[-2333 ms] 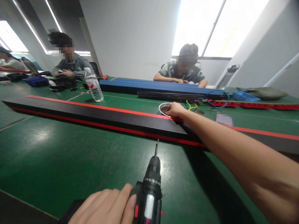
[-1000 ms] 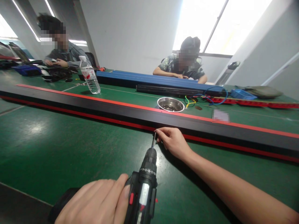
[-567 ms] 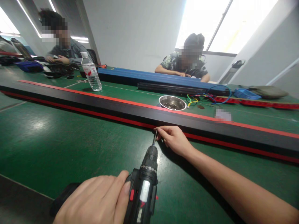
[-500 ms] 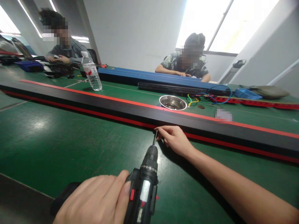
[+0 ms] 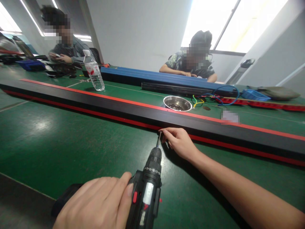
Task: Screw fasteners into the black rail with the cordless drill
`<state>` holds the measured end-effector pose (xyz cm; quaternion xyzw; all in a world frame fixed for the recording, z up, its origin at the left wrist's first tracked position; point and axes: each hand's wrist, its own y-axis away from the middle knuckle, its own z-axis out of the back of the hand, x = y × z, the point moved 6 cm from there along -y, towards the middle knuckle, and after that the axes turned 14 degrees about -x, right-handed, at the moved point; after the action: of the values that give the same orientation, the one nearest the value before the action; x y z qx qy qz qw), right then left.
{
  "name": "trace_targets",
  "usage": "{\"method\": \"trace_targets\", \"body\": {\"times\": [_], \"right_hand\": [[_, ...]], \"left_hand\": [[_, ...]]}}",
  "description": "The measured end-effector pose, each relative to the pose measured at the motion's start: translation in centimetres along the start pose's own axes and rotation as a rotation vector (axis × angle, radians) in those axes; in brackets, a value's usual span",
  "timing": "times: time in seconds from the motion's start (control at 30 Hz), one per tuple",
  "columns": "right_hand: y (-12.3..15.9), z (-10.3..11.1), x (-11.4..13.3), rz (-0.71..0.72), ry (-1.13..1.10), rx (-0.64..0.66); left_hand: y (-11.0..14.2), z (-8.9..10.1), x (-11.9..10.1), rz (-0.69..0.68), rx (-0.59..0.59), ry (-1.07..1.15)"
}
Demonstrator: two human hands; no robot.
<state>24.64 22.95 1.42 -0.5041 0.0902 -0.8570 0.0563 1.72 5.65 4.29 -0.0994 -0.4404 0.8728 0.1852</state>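
A black drill (image 5: 149,184) is gripped in the left hand (image 5: 97,203), its bit (image 5: 159,140) pointed at a red-edged beam (image 5: 114,108) laid across a green table (image 5: 83,146). The right hand (image 5: 178,141) is closed in a pinch at the bit's tip; whether anything is held cannot be told.

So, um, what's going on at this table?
The left hand holds a drill, its bit pointing at the near red edge of a long black bar on the green table. The right hand has its fingertips by the bit's tip; whether they pinch anything is too small to tell. Beyond the bar sits a metal bowl with small dark pieces.
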Motion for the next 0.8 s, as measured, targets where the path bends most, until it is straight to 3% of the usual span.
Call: {"method": "trace_targets", "body": {"times": [0.3, 0.5, 0.8], "right_hand": [[0.6, 0.7, 0.2, 0.001, -0.042, -0.118], [0.9, 0.5, 0.7, 0.042, -0.029, -0.055], [1.7, 2.7, 1.3, 0.118, 0.013, -0.409]], "left_hand": [[-0.4, 0.3, -0.3, -0.015, -0.015, 0.012], [-0.5, 0.1, -0.4, -0.011, -0.004, 0.010], [-1.4, -0.7, -0.1, -0.003, 0.071, 0.028]]}}
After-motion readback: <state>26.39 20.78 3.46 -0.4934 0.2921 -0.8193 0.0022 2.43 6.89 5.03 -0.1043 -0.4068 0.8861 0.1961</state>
